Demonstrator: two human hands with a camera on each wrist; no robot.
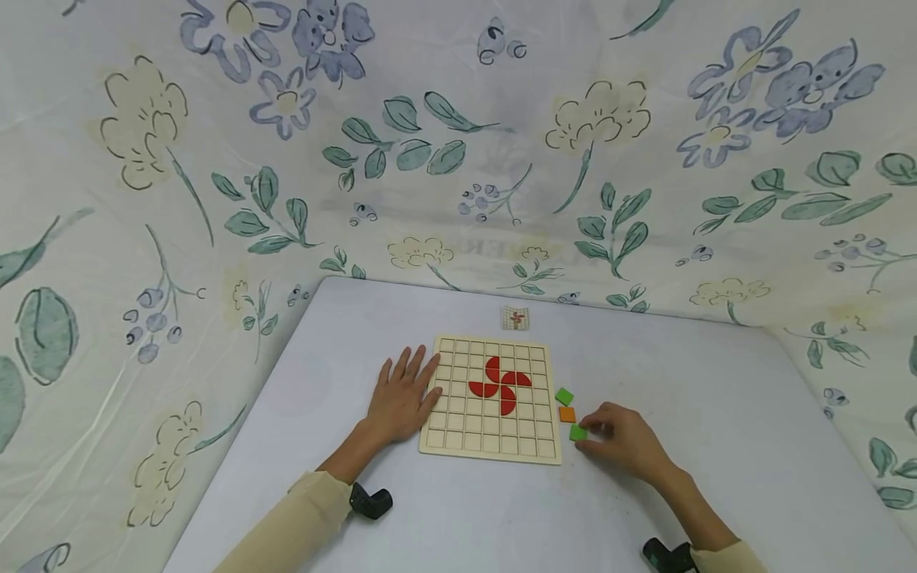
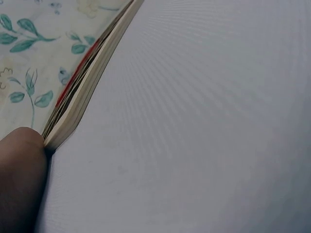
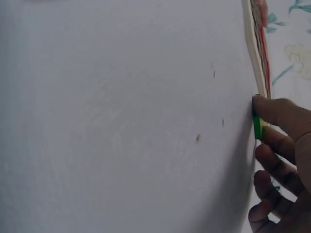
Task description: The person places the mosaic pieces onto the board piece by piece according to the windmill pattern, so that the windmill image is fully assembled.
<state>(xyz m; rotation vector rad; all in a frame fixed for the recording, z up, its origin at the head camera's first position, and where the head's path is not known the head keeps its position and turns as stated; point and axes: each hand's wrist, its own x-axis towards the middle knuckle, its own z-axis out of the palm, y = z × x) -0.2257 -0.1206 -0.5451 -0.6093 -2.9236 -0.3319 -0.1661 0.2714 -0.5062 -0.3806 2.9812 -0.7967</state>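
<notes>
A square wooden grid board lies on the table. Several red curved pieces form a pinwheel on its squares. My left hand lies flat with fingers spread at the board's left edge, its fingertips touching it; the left wrist view shows only one digit against the board's edge. To the right of the board, my right hand pinches a small green square tile between thumb and index finger. The right wrist view shows that tile on edge, the other fingers curled beside it.
Another green tile and an orange tile lie by the board's right edge. Behind the board is a small card printed with a red pinwheel on a grid. A floral cloth hangs around the white table.
</notes>
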